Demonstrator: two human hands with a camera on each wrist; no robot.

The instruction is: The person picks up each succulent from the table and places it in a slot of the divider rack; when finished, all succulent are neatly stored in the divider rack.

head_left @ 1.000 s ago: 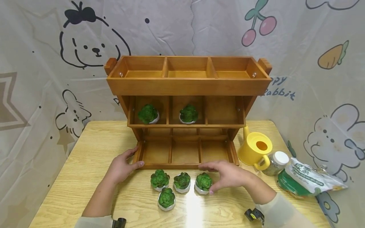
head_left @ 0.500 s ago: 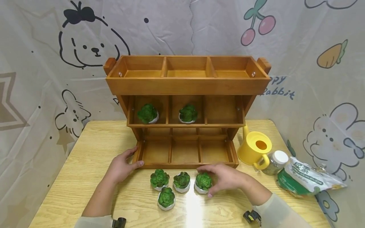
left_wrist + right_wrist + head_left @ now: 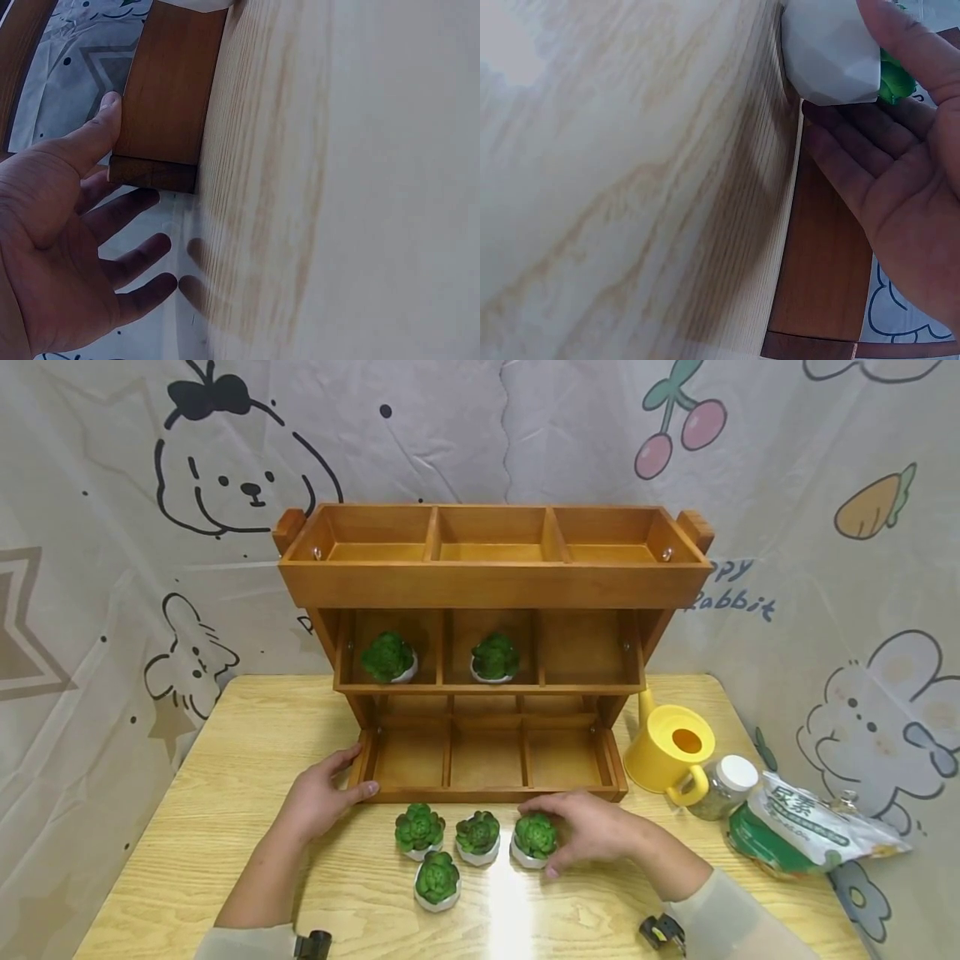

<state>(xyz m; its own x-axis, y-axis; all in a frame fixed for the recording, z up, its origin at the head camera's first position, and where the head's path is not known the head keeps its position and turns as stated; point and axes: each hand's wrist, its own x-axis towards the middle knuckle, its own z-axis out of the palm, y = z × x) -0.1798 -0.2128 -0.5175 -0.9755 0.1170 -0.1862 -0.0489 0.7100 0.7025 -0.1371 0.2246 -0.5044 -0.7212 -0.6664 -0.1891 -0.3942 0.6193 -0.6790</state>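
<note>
Looks light, stiff, perhaps slippery; best taken by white pot [image 3: 831,56], not leaves [image 3: 536,835]. Sits within curled right hand [image 3: 594,828], with left hand [image 3: 318,802] gripping wooden rack [image 3: 491,587].

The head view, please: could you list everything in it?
shelf: one, brown, centre
shelf plants: two, green, white pots, middle tier
table plants: four, green, white pots, before shelf
watering can: one, yellow, right of shelf
jar: one, clear, white-lidded, beside can
bag: one, white-green, beside jar
table: one, pale, underneath
backdrop: count unclear, pale, behind
wrist devices: two, black, wrists
sleeves: two, pale, bottom edge
left hand: one, shelf's left end
right hand: one, around rightmost table plant
</note>
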